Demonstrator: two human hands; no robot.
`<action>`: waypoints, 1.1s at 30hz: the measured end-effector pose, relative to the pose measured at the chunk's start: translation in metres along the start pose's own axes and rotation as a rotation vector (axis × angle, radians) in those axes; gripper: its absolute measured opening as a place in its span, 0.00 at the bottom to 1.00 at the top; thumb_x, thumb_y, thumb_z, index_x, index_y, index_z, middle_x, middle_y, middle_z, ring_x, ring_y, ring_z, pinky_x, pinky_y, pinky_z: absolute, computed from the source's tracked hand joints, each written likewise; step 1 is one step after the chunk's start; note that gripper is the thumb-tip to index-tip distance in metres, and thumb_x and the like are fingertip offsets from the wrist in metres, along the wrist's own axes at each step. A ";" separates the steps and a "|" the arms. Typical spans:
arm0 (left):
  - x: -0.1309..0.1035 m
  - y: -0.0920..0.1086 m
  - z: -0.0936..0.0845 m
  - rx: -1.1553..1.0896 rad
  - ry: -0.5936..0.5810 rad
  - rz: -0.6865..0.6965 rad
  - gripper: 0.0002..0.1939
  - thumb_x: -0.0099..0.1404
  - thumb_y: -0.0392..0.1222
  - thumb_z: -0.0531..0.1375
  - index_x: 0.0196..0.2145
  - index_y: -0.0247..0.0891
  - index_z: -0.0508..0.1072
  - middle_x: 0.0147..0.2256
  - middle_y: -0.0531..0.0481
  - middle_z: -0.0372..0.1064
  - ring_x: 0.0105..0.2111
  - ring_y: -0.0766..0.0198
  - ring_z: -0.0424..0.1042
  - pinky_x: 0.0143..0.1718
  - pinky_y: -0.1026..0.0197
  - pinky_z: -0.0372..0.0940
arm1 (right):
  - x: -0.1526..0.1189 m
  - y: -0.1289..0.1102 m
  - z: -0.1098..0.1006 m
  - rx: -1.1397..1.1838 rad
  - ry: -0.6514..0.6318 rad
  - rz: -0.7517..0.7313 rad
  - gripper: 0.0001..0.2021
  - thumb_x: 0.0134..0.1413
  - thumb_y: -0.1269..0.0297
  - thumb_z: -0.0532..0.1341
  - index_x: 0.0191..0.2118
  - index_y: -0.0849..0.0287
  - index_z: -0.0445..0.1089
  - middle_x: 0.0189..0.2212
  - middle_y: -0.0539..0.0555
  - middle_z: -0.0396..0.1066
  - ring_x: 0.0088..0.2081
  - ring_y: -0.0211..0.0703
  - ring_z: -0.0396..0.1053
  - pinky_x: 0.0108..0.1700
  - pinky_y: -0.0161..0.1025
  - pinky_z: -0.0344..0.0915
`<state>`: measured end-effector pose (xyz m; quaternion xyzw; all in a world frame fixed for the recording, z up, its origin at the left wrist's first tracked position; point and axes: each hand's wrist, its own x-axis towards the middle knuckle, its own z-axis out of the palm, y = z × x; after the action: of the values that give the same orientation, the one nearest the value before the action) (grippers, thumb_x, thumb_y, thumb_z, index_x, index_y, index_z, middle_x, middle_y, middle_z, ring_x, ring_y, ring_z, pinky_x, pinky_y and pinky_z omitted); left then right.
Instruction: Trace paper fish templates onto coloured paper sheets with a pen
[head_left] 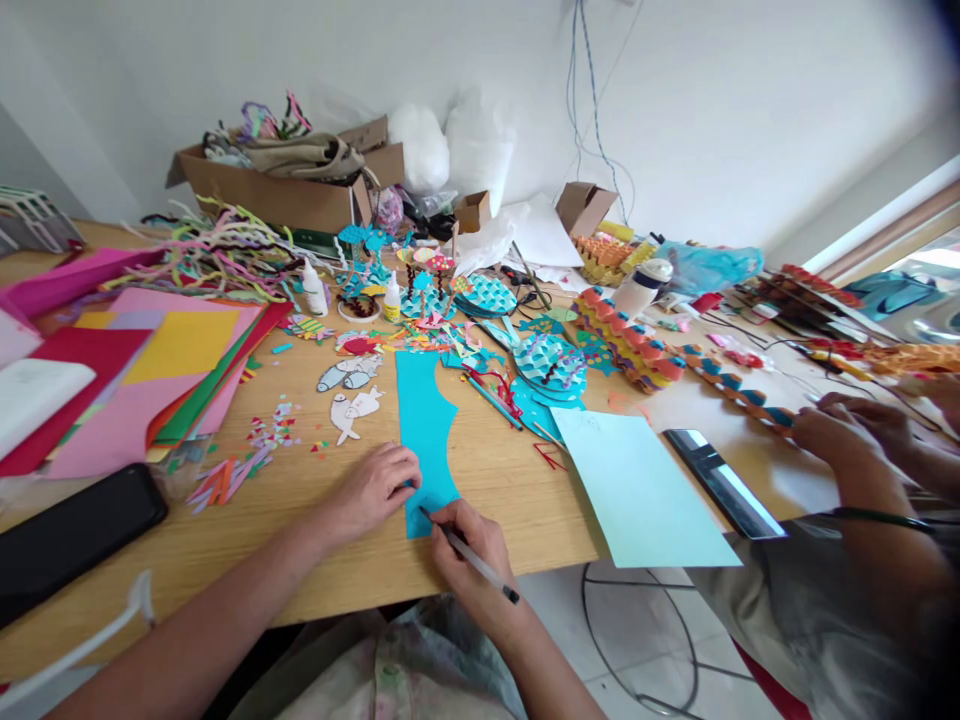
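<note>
A strip of blue paper (427, 440) lies lengthwise before me on the wooden table, its right side cut in a scalloped curve. My left hand (381, 482) rests at the strip's left edge, fingers curled and tips pressing the paper down. In my right hand (476, 545) is a pen (486, 575) with a dark end cap, gripped between thumb and fingers. Its tip touches the strip near the bottom end. Just beyond my left hand lie white paper fish cutouts (352, 412) and grey-blue drawn fish (349, 374).
Coloured paper sheets (180, 345) and a black phone (82, 535) lie left. Glue bottles (315, 290) stand farther back, before a cardboard box (270, 190). A pale blue sheet (645, 485) overhangs the table edge at right. A co-worker's hands (840, 430) handle an orange-and-blue paper chain (735, 390).
</note>
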<state>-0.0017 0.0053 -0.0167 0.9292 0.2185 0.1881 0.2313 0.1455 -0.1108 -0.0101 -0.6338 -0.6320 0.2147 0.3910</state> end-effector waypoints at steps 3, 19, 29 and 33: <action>0.000 -0.001 0.001 -0.003 0.000 0.001 0.06 0.62 0.34 0.53 0.28 0.39 0.67 0.31 0.51 0.64 0.36 0.62 0.62 0.40 0.59 0.57 | 0.000 0.000 0.001 0.003 -0.004 0.011 0.05 0.48 0.70 0.53 0.28 0.58 0.65 0.18 0.48 0.67 0.19 0.34 0.63 0.23 0.30 0.58; -0.001 0.000 0.001 -0.016 -0.007 -0.016 0.05 0.63 0.35 0.54 0.29 0.39 0.68 0.33 0.50 0.65 0.37 0.61 0.62 0.42 0.58 0.57 | 0.000 -0.003 -0.002 -0.016 -0.013 0.002 0.05 0.48 0.71 0.52 0.27 0.57 0.64 0.20 0.48 0.68 0.21 0.35 0.65 0.25 0.30 0.59; -0.001 0.000 0.001 -0.003 -0.005 -0.006 0.04 0.62 0.33 0.54 0.30 0.38 0.67 0.34 0.51 0.64 0.38 0.61 0.61 0.41 0.58 0.57 | -0.004 0.000 -0.006 0.042 -0.024 -0.026 0.05 0.44 0.72 0.52 0.25 0.57 0.63 0.18 0.46 0.64 0.20 0.34 0.61 0.24 0.30 0.56; -0.001 -0.001 0.001 -0.005 -0.001 -0.005 0.05 0.62 0.33 0.54 0.30 0.38 0.67 0.33 0.51 0.64 0.38 0.61 0.62 0.41 0.58 0.57 | -0.006 0.002 -0.006 0.072 -0.030 -0.027 0.05 0.42 0.73 0.52 0.23 0.57 0.61 0.17 0.45 0.62 0.20 0.33 0.60 0.24 0.29 0.54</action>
<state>-0.0026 0.0048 -0.0184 0.9283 0.2201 0.1876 0.2339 0.1510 -0.1174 -0.0093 -0.6074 -0.6382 0.2414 0.4068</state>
